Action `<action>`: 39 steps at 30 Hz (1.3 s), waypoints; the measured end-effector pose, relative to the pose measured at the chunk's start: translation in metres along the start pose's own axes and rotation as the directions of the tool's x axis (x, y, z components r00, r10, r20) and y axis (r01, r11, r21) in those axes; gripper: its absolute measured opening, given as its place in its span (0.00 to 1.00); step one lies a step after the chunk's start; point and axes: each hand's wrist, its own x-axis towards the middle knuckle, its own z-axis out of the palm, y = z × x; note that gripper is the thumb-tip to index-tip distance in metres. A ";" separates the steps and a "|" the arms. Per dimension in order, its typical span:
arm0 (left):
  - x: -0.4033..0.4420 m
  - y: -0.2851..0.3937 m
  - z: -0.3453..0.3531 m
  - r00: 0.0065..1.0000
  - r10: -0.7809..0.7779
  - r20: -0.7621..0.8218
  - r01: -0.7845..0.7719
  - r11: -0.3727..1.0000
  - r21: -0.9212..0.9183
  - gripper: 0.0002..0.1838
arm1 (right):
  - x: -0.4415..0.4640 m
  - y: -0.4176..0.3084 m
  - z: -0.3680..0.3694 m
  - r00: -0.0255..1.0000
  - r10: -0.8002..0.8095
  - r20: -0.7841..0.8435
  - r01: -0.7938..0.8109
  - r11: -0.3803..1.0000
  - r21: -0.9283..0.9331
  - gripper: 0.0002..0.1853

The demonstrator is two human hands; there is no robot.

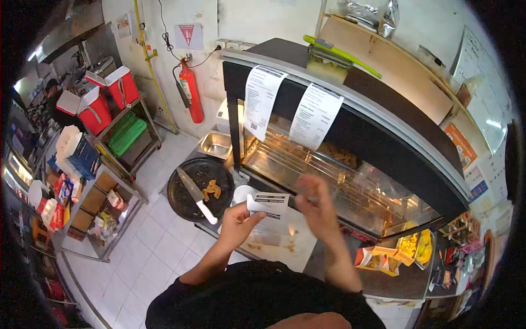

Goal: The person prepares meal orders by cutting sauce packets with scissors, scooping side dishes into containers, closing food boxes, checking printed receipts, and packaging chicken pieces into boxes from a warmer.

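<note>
My left hand (pixel 239 225) pinches a printed paper slip (pixel 268 211) by its left edge, above a pale stained board (pixel 290 241). To the right of the slip, my right hand (pixel 315 203) is raised in front of the glass display case (pixel 339 178), smeared by motion; whether its fingers hold anything does not show. Two long receipts (pixel 264 101) (pixel 316 116) hang from the top edge of the case. Left of my left hand, a knife (pixel 194 192) with a white handle lies across a round black pan (pixel 178 208), beside some cooked meat (pixel 212 189).
A steel container (pixel 216 145) stands behind the pan. Food boxes (pixel 378 260) and a tray of yellow food (pixel 417 247) are at the right. A fire extinguisher (pixel 190 92) hangs on the wall. A person (pixel 55 104) is at the far left near red bags (pixel 94 111).
</note>
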 end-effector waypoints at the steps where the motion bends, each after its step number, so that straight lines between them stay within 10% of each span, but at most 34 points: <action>1: 0.004 0.003 0.005 1.000 0.006 0.027 -0.007 0.999 0.036 0.10 | -0.015 0.017 0.005 0.982 0.158 0.104 -0.180 0.952 0.248 0.28; 3: 0.017 0.002 0.018 0.996 0.065 0.067 -0.065 0.998 0.001 0.10 | -0.022 0.021 0.005 0.929 0.287 0.233 -0.365 0.812 0.456 0.33; 5: 0.032 0.013 0.035 0.987 0.098 0.130 -0.121 0.976 0.180 0.11 | -0.034 0.004 -0.002 0.997 0.078 0.008 -0.078 0.973 0.219 0.37; 10: 0.058 0.029 0.068 0.979 0.149 0.141 -0.156 0.987 0.043 0.10 | -0.026 0.003 -0.030 0.985 0.144 -0.090 -0.122 0.968 0.219 0.13; 30: 0.075 0.038 0.100 0.955 0.151 0.254 -0.166 0.985 0.038 0.15 | -0.022 0.001 -0.060 0.876 0.313 -0.366 -0.072 0.837 0.543 0.06; 35: 0.120 0.080 0.127 0.639 0.746 0.188 -0.762 0.581 0.285 0.11 | 0.011 0.009 -0.133 0.666 -0.131 -0.734 0.082 0.991 -0.102 0.09; 39: 0.141 0.128 0.159 0.716 0.680 0.156 -0.676 0.621 0.396 0.10 | 0.030 0.016 -0.193 0.614 -0.095 -0.783 0.076 0.995 -0.062 0.09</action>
